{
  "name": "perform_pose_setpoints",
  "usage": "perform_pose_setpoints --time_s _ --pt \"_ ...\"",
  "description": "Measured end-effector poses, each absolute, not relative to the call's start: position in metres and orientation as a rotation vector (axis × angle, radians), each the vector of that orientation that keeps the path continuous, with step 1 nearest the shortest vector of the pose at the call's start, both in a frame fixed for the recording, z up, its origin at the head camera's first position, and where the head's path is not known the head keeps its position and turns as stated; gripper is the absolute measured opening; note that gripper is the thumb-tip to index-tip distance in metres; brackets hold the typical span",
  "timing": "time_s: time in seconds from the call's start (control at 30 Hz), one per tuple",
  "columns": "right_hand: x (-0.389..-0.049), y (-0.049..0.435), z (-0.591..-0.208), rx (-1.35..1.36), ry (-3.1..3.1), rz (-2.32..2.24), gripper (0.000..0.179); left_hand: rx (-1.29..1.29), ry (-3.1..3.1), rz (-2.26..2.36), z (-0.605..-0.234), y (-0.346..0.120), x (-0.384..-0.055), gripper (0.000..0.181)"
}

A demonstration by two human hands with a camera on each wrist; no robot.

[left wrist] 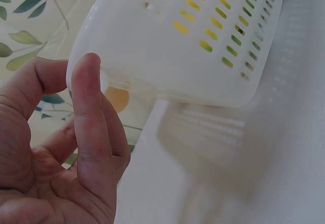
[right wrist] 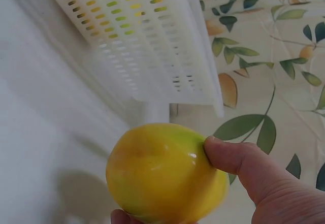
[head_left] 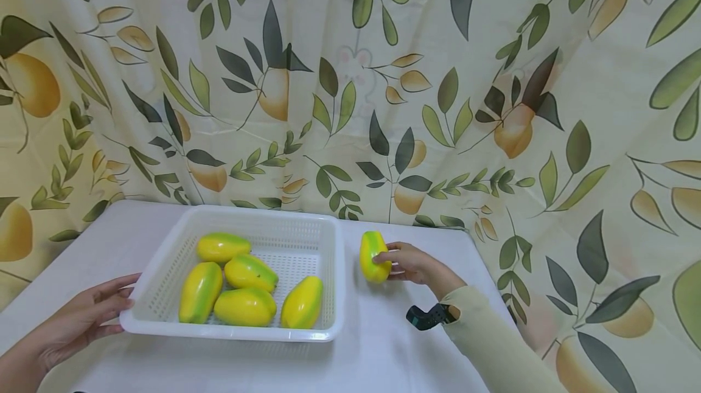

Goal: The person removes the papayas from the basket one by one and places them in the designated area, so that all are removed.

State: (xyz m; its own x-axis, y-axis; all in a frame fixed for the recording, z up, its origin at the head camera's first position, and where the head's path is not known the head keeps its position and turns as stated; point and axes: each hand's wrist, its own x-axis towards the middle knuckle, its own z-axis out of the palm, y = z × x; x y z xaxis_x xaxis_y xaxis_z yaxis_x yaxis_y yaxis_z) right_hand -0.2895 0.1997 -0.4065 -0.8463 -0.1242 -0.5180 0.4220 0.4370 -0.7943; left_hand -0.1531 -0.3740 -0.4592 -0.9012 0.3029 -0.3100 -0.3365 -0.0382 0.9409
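Note:
A white plastic basket [head_left: 230, 333] with slotted walls stands on the table, several yellow-green papayas [head_left: 245, 306] lying inside it. At its left end, my left hand [head_left: 82, 320] pinches the rim between thumb and fingers; the left wrist view shows a fingertip [left wrist: 87, 69] against the basket's outer wall [left wrist: 137, 56]. My right hand [head_left: 412, 262] holds another papaya [head_left: 374, 256] to the right of the basket, its long side upright in the head view. In the right wrist view the thumb [right wrist: 238, 158] presses on that glossy papaya [right wrist: 157, 173], and most of the other fingers are hidden behind it.
The table [head_left: 383, 350] has a white cover. Behind it hangs a curtain [head_left: 350, 107] printed with leaves and fruit, reaching down to the table's back edge. A black band [head_left: 429, 317] is on my right wrist, below a pale sleeve [head_left: 487, 332].

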Motion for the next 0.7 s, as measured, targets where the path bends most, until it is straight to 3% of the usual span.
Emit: perform_pose_setpoints --time_s 0.7 --pt "-0.295 0.204 -0.43 0.352 2.113 -1.469 0.069 -0.032 1.817 1.995 -0.46 -0.374 -0.153 0.044"
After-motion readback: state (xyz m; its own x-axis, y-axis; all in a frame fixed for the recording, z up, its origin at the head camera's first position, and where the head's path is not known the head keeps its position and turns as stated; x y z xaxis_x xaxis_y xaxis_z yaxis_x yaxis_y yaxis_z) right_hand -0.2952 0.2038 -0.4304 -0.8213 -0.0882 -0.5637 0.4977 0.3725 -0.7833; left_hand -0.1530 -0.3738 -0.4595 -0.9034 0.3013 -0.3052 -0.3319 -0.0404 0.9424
